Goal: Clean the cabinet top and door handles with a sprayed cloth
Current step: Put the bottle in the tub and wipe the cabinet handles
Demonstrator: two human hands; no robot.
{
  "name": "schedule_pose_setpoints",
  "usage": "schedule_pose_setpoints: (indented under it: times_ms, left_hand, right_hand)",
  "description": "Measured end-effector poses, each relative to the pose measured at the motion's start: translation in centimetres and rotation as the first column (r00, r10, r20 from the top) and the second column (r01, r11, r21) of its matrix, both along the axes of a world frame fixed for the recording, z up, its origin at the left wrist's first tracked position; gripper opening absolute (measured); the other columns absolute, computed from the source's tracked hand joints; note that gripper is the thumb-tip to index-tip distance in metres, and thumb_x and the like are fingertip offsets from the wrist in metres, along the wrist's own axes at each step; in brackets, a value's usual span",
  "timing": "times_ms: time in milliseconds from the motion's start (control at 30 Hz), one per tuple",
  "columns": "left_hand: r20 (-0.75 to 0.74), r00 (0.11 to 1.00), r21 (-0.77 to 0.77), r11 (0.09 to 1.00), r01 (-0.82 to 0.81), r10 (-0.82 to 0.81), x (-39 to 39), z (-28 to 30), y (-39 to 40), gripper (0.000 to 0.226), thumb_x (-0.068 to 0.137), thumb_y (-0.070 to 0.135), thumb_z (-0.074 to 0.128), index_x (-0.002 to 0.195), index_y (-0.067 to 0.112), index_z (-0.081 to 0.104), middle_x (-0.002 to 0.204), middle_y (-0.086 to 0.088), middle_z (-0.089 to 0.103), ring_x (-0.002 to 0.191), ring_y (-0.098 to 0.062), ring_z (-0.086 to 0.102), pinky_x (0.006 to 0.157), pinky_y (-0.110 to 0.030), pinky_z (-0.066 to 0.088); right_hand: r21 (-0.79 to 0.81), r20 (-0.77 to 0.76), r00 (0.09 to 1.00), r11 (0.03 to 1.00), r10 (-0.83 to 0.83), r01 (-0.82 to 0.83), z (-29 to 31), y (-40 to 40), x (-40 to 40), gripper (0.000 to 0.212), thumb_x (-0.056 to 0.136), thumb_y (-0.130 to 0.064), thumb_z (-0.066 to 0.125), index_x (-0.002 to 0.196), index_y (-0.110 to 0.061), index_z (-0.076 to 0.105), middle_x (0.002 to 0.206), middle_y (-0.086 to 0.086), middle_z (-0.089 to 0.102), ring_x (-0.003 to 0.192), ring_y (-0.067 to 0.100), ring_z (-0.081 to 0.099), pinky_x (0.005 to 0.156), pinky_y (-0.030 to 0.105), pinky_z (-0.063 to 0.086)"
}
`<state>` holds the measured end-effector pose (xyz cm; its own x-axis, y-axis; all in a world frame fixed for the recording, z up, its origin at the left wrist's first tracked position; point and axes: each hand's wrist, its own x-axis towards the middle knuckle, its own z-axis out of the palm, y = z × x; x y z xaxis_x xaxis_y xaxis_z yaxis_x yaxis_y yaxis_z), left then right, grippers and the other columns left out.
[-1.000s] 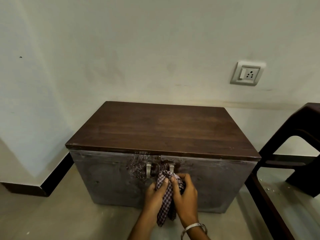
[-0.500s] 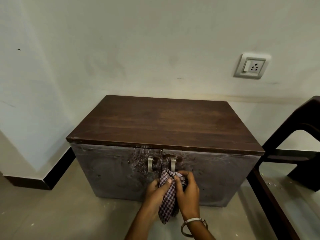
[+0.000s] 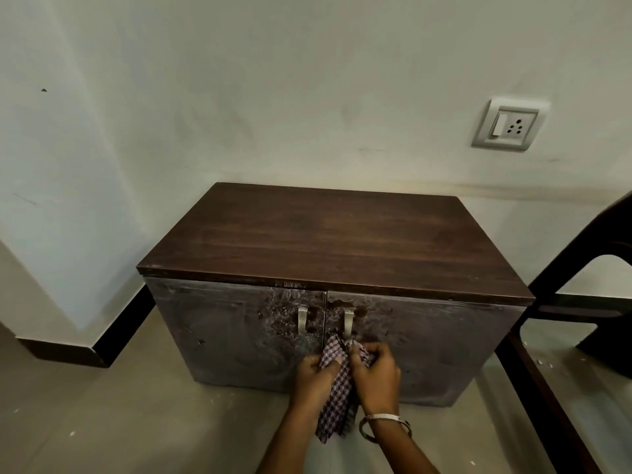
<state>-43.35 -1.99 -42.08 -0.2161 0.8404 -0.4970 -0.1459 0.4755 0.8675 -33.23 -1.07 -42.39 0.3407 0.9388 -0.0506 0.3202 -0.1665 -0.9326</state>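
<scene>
Both hands, left hand [image 3: 313, 374] and right hand [image 3: 378, 372], closed around the checked cloth [image 3: 337, 388], looks like handle-wiping time, next rub the right handle [image 3: 347, 322] just above

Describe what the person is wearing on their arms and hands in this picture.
Both forearms are bare, with no sleeves showing in the frame. The left hand has no gloves, rings or bands that I can see. The right hand is also ungloved, and a thin silver-coloured bangle hangs loosely around its wrist. No watch shows on either arm.
</scene>
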Motion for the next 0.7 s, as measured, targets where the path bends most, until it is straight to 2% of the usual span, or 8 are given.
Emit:
schedule_pose_setpoints:
  times_ms: [67,167,400,600,700]
  left_hand:
    - [-0.024,1.000,0.019,1.000,-0.015,0.016,-0.2,0.2,-0.4,0.022,0.086,0.025,0.070,0.101,0.011,0.062,0.094,-0.006,0.070,0.084,-0.020,0.068,0.066,-0.028,0.054]
    - [-0.047,0.998,0.055,0.997,-0.045,0.048,-0.6,0.5,-1.2,0.022,0.083,0.028,0.072,0.096,0.014,0.060,0.093,-0.006,0.070,0.083,-0.020,0.069,0.065,-0.027,0.053]
    - [-0.060,0.997,0.221,0.975,-0.033,0.047,-1.6,2.3,-2.0,0.026,0.080,0.033,0.074,0.098,0.020,0.061,0.096,-0.001,0.071,0.086,-0.016,0.070,0.078,-0.035,0.059]
    - [-0.038,0.986,0.317,0.937,-0.143,0.163,-2.7,3.9,-1.6,0.024,0.081,0.031,0.074,0.098,0.019,0.061,0.095,-0.001,0.071,0.087,-0.015,0.069,0.075,-0.032,0.058]
    - [-0.020,0.973,0.342,0.916,-0.209,0.229,-3.4,4.0,-1.3,0.021,0.081,0.028,0.074,0.096,0.018,0.061,0.095,-0.004,0.071,0.087,-0.017,0.069,0.074,-0.031,0.058]
  right_hand:
    - [0.031,0.003,1.000,0.999,0.012,-0.012,0.1,-0.7,-0.3,0.011,0.089,-0.021,0.067,0.090,-0.019,0.056,0.081,-0.006,0.062,0.079,0.014,0.062,0.062,0.017,0.043]
    - [0.068,-0.022,1.000,0.998,0.015,-0.013,0.0,-2.1,-1.1,0.011,0.091,-0.023,0.064,0.091,-0.020,0.054,0.085,-0.003,0.066,0.078,0.007,0.064,0.061,0.013,0.045]
    - [0.198,-0.051,0.999,0.980,0.017,-0.007,2.1,-2.8,-2.3,0.010,0.091,-0.024,0.064,0.092,-0.024,0.054,0.089,-0.005,0.067,0.082,0.007,0.065,0.069,0.024,0.053]
    - [0.281,-0.013,0.998,0.958,0.065,-0.059,4.7,-2.2,-3.8,0.009,0.091,-0.020,0.065,0.096,-0.022,0.058,0.089,-0.011,0.065,0.082,-0.008,0.061,0.065,0.005,0.046]
    - [0.278,0.018,0.995,0.955,0.099,-0.100,5.3,-1.8,-4.8,0.013,0.091,-0.025,0.064,0.103,-0.025,0.057,0.094,-0.012,0.064,0.085,-0.002,0.062,0.069,0.008,0.048]
